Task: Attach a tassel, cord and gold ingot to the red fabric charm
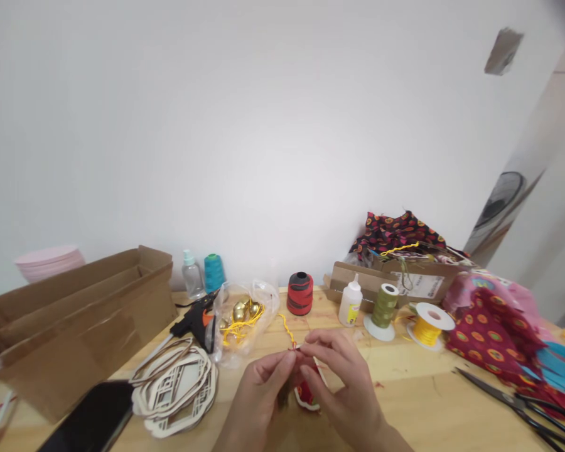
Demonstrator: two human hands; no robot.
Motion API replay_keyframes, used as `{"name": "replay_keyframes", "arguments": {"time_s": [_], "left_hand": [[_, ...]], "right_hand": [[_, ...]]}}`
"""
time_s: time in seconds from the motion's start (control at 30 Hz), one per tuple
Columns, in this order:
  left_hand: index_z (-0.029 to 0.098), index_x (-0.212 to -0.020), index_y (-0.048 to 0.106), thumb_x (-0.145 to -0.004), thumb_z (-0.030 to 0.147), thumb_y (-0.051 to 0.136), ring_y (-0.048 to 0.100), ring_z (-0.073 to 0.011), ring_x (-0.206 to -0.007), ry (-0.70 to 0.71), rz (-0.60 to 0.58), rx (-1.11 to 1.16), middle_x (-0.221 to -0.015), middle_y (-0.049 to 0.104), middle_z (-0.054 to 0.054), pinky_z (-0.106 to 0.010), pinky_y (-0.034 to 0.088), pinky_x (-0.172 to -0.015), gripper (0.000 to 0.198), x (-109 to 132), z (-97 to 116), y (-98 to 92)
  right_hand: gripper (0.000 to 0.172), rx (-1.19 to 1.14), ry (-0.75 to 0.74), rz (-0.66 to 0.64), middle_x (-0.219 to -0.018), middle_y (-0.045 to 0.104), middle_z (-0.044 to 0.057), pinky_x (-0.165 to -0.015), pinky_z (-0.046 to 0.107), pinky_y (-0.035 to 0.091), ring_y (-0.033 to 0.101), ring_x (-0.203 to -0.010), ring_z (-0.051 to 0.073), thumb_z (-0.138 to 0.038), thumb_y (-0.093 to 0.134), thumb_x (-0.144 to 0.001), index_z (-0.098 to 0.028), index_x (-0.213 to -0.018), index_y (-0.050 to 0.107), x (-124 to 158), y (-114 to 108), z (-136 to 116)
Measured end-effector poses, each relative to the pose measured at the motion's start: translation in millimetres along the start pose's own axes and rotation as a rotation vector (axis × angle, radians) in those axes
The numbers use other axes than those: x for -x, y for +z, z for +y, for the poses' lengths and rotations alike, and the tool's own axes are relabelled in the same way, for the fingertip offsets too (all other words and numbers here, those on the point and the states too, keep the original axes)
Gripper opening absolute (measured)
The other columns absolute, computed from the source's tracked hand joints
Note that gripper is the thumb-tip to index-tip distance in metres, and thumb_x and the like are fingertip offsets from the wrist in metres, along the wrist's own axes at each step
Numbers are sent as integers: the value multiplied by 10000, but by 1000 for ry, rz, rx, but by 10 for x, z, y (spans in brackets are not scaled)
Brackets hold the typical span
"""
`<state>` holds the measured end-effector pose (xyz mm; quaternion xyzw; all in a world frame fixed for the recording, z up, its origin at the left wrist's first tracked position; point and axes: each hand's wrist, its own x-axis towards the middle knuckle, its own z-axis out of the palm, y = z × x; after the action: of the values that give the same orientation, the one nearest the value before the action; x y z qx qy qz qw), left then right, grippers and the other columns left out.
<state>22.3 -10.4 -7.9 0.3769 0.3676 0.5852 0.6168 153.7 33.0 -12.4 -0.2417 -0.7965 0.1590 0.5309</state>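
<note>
A small ornament covered in red patterned fabric with a white rim (307,394) is partly hidden between my hands above the table. From its top a twisted yellow cord (286,328) runs away from me, with red thread (292,344) around its base. My left hand (266,383) pinches the ornament's top edge between thumb and index finger. On the other side, my right hand (341,376) has its fingers bent and its fingertips drawn together at the red thread. Fingers cover part of the thread.
Left: a cardboard box (85,326), black phone (91,417), wooden cutouts (176,395), hot glue gun (195,320) and bag of golden bells (242,314). Behind stand a red thread cone (300,295) and glue bottle (351,302). Right: green spool (385,307), yellow cord spool (428,325), scissors (513,402), fabric (492,339).
</note>
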Motion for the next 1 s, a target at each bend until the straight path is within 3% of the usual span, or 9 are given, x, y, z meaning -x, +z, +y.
{"name": "replay_keyframes", "arguments": {"time_s": [0.13, 0.27, 0.37, 0.53, 0.67, 0.87, 1.0], "left_hand": [[149, -785, 688, -764, 264, 520, 523, -145, -636, -37, -58, -29, -634, 636, -37, -276, 386, -683, 205, 7, 13, 14], [111, -652, 675, -759, 276, 520, 503, -151, -633, -57, -100, -92, -577, 591, -32, -277, 373, -666, 250, 8, -14, 8], [91, -645, 661, -771, 269, 500, 482, -141, -616, -52, -154, -75, -580, 569, -35, -269, 360, -643, 272, 3, -33, 2], [79, -661, 662, -753, 250, 523, 474, -127, -594, -85, -167, -30, -588, 576, -43, -249, 347, -614, 239, -5, -22, 3], [77, -656, 668, -735, 250, 547, 487, -123, -581, -107, -156, -16, -581, 588, -44, -248, 355, -618, 226, 1, -4, 12], [72, -647, 679, -711, 231, 576, 523, -129, -593, -169, -124, -19, -638, 637, -74, -232, 363, -603, 199, 9, 17, -16], [69, -646, 680, -716, 220, 571, 522, -125, -585, -172, -122, -46, -638, 643, -78, -224, 362, -592, 199, 6, 7, -36]], "right_hand": [[148, -150, 200, -4, -859, 588, 69, -708, 323, 459, 547, -818, 186, -181, 511, -758, -206, -855, 619, -36, -7, 12], [154, -406, 398, -86, -757, 600, 63, -651, 309, 475, 571, -714, 180, -289, 560, -731, -169, -696, 650, -69, 3, 35], [183, -511, 458, -115, -716, 580, 49, -628, 287, 468, 558, -672, 159, -312, 589, -708, -153, -631, 635, -74, 10, 34], [192, -448, 496, -145, -672, 547, 19, -588, 248, 452, 520, -610, 121, -298, 588, -714, -155, -586, 603, -76, 5, 4], [153, -335, 399, -162, -692, 549, 22, -581, 237, 444, 526, -656, 132, -248, 559, -741, -169, -618, 605, -64, -7, 23], [119, -53, 51, -201, -718, 565, 28, -617, 246, 405, 503, -697, 136, -140, 520, -765, -182, -690, 602, -81, -74, 62], [115, 6, -32, -222, -727, 569, 33, -616, 249, 396, 493, -705, 139, -140, 507, -777, -180, -709, 592, -96, -94, 65]]}}
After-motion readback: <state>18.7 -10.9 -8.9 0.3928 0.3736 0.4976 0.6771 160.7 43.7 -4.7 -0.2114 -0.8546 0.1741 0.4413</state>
